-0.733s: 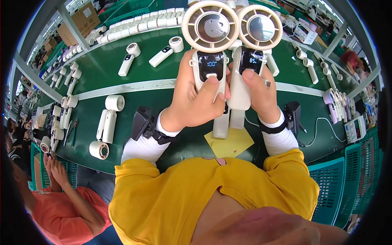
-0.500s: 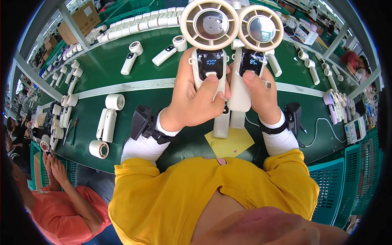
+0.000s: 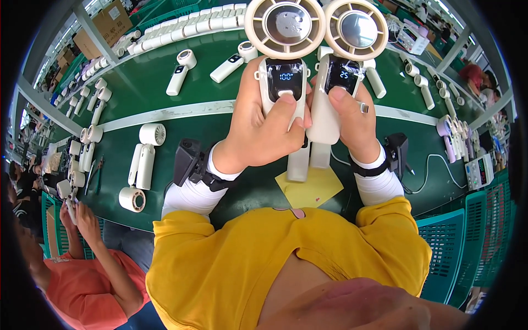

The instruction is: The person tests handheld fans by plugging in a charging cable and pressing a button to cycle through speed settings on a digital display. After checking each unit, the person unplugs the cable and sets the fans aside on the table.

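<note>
My left hand (image 3: 261, 132) grips a cream handheld fan (image 3: 287, 26) by its handle, the thumb on the button under a lit dark display. A second handheld fan (image 3: 356, 30) of the same kind is in my right hand (image 3: 355, 118), my thumb at the lower edge of its lit display. Both fans are held upright side by side, round heads away from me. Beneath them, the handles of two more fans (image 3: 297, 166) show on the green table, partly hidden. Their ends rest by a yellow sheet of paper (image 3: 311, 190).
Two fans (image 3: 144, 165) lie at my left on the table (image 3: 220, 124); others line its far side. A white cable (image 3: 429, 165) runs to a small meter (image 3: 479, 171) at right. Teal crates (image 3: 440, 242) stand at lower right. A co-worker in a red shirt (image 3: 91, 286) handles a fan at left.
The digits on the right fan's display have changed; the left one's read the same. Both held fans have shifted slightly in view. The co-worker's hands and fan have moved a little.
</note>
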A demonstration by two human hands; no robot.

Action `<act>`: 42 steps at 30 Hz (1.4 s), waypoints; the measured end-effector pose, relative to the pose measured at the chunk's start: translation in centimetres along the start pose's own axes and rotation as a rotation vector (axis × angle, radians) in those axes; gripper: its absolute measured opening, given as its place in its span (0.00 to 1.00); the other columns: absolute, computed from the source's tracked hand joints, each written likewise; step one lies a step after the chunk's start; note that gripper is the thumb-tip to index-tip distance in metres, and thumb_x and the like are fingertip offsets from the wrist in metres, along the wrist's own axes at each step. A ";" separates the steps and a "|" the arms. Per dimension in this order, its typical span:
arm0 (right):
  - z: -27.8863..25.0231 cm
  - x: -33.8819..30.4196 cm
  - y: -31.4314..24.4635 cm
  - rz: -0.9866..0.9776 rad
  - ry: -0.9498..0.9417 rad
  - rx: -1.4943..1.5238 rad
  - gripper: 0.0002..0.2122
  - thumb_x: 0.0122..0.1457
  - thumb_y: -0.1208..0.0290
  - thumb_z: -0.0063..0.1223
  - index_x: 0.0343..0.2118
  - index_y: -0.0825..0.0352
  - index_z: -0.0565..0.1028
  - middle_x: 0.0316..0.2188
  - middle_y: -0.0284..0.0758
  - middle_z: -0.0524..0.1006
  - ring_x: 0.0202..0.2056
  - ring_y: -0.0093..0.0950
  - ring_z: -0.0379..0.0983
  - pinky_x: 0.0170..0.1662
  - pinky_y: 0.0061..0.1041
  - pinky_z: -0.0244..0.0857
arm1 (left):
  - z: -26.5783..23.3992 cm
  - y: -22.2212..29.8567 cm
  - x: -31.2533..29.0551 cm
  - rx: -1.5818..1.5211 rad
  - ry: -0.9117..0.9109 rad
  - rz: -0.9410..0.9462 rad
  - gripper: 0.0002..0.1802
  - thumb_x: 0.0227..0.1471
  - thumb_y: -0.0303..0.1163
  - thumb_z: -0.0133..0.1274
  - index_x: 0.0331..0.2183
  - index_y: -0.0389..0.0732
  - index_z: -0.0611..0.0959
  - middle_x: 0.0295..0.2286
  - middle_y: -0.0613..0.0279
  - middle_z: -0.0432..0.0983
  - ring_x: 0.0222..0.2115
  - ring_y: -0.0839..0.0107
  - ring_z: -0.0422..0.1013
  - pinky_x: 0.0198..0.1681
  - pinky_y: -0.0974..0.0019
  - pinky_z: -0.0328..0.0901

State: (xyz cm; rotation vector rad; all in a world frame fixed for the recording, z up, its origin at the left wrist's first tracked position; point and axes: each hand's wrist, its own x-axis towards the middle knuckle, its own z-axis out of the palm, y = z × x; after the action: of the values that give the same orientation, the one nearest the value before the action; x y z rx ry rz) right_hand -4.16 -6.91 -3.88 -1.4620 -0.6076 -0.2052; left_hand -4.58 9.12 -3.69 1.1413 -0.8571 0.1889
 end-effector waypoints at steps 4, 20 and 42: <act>0.0 0.0 0.1 0.019 0.007 0.002 0.18 0.53 0.61 0.43 0.39 0.73 0.65 0.28 0.38 0.72 0.28 0.24 0.69 0.32 0.21 0.64 | -0.1 0.2 0.1 0.009 -0.008 -0.013 0.32 0.39 0.15 0.38 0.48 0.30 0.49 0.32 0.56 0.65 0.23 0.75 0.65 0.26 0.72 0.63; 0.0 0.1 -0.3 0.017 -0.040 0.018 0.18 0.53 0.60 0.43 0.39 0.73 0.66 0.29 0.38 0.72 0.28 0.24 0.69 0.31 0.20 0.64 | -0.2 0.2 0.1 0.085 -0.014 -0.006 0.33 0.35 0.13 0.37 0.47 0.27 0.49 0.33 0.52 0.63 0.23 0.74 0.66 0.26 0.71 0.64; 0.1 -0.2 0.4 0.026 0.013 0.058 0.18 0.52 0.60 0.45 0.37 0.72 0.66 0.29 0.39 0.72 0.29 0.24 0.69 0.32 0.21 0.64 | -0.1 0.7 0.2 0.041 -0.006 -0.079 0.33 0.37 0.15 0.39 0.48 0.28 0.48 0.32 0.56 0.65 0.24 0.76 0.66 0.27 0.73 0.63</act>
State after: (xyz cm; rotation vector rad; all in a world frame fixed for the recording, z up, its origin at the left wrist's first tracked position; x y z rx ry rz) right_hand -4.14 -6.81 -4.28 -1.4112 -0.5793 -0.1755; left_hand -4.77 9.43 -3.10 1.2129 -0.8147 0.1384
